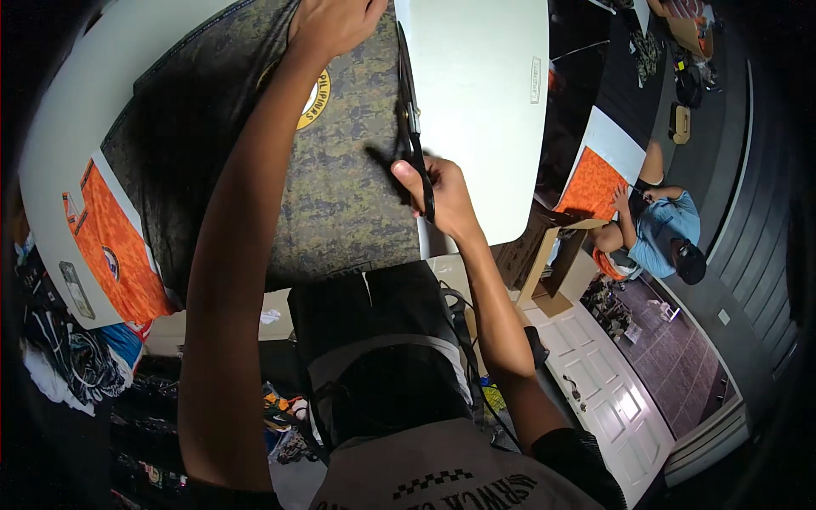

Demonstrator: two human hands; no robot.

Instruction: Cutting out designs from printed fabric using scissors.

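My right hand (444, 197) is wrapped round the black handles of a pair of scissors (413, 119). Their long blades point away from me, along the right edge of a camouflage-print fabric (344, 183) in green and brown. A round yellow-and-white emblem (316, 100) is printed on this fabric, partly covered by my left forearm. At the top edge of the view my left hand (333, 25) rests on the fabric's far part. Its fingers run out of view, so their grip cannot be made out.
Beneath the fabric is a white table (484, 110). Orange printed fabric (119, 246) lies at its left end. On the right, a person in a light blue shirt (667, 229) sits by another orange piece (591, 183). An open cardboard box (557, 268) stands near a white door (599, 382).
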